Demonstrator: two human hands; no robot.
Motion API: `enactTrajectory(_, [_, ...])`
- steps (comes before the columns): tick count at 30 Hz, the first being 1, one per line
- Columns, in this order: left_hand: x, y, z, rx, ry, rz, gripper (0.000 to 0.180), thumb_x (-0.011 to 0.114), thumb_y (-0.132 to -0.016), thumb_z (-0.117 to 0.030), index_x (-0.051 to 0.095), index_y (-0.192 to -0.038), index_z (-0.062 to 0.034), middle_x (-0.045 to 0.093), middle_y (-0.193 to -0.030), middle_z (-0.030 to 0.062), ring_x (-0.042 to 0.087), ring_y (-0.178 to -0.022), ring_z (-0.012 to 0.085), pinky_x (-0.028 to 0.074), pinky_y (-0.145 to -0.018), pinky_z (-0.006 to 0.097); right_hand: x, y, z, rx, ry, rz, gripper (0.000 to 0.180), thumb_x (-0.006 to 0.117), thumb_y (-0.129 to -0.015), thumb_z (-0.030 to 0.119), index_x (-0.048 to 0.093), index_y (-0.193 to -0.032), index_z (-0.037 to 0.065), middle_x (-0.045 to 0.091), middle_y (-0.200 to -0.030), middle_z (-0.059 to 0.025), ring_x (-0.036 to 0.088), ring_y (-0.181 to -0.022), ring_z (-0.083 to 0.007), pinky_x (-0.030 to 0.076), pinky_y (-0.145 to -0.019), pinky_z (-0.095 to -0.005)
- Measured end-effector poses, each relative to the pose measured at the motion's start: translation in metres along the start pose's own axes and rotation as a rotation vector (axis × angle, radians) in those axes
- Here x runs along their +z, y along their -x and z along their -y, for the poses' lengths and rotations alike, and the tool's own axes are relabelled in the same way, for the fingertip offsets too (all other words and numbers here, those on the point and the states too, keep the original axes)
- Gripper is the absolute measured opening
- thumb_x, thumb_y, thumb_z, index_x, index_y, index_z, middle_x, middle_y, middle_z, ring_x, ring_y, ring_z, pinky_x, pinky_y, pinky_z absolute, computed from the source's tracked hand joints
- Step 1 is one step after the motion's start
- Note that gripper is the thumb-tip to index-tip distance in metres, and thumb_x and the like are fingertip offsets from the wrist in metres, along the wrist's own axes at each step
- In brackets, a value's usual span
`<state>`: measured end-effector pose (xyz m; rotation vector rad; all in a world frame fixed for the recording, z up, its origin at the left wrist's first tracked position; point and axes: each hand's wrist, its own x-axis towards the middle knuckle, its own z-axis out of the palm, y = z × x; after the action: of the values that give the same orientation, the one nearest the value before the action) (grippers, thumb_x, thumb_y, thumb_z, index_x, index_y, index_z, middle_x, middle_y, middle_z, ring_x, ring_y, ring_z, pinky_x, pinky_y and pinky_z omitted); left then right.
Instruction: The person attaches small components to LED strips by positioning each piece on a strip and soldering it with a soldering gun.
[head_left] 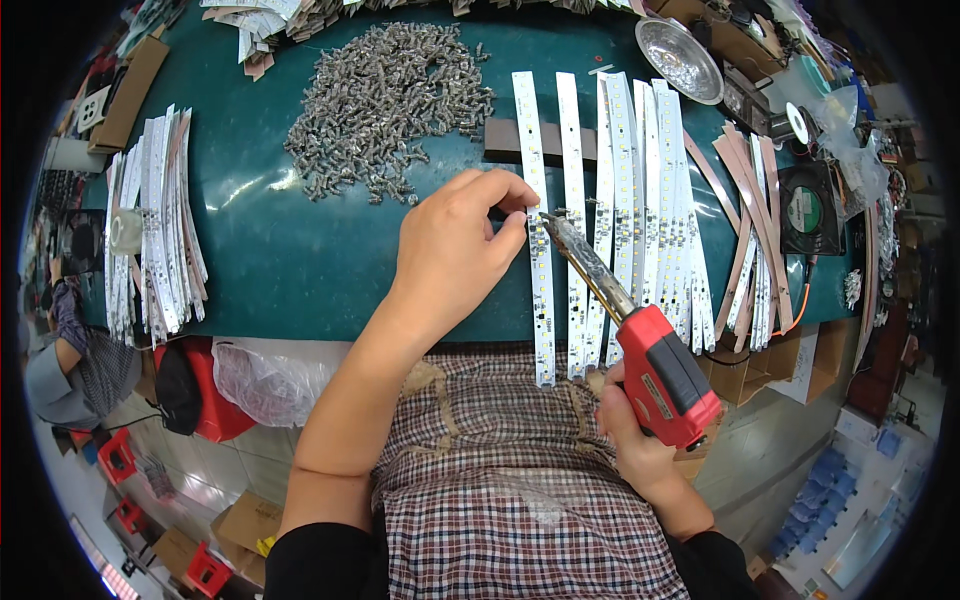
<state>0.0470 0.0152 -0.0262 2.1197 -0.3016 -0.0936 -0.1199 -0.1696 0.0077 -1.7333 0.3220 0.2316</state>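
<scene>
My right hand (640, 440) grips a red and black soldering gun (668, 375), its metal barrel slanting up and left. The dark tip meets a white LED strip (543, 300) about midway along its length. At that same spot my left hand (460, 235) has thumb and forefinger pinched at the strip's left edge; whatever sits between them is too small to make out. Several more LED strips (622, 150) lie side by side to the right, their near ends reaching the table's front edge. A dark brown bar (508, 142) lies under the strips' far part.
Beyond my left hand is a heap of small metallic parts (385, 100) on the green table (270, 290). Strip bundles lie at the left (160, 230) and right (760, 240). A metal bowl (680, 60), solder spool (797, 122) and black fan (808, 208) stand at right.
</scene>
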Motion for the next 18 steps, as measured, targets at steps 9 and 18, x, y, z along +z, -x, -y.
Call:
enactTrajectory(9, [0.002,-0.0004,0.004,0.033,-0.036,-0.03,0.022,0.065,-0.078,-0.004,0.071,-0.097,-0.0115,0.065,-0.083,0.0001,0.047,-0.053,0.007,0.04,-0.052,0.022,0.0071,-0.0055,0.0044,0.077,-0.057,-0.002,0.004,0.058,-0.092,0.003,0.054,-0.091,0.003,0.05,-0.069,0.0,0.048,-0.059,-0.0081,0.039,-0.054,-0.0267])
enactTrajectory(18, [0.0038,-0.0007,0.0067,0.054,-0.034,-0.049,0.021,0.065,-0.077,-0.005,0.071,-0.096,-0.0112,0.064,-0.08,0.0001,0.048,-0.052,0.0071,0.04,-0.051,0.022,0.0095,-0.0059,-0.005,0.048,-0.063,0.015,0.008,0.055,-0.094,0.007,0.05,-0.096,0.001,0.05,-0.073,-0.0024,0.042,-0.048,-0.0042,0.04,-0.047,-0.0211])
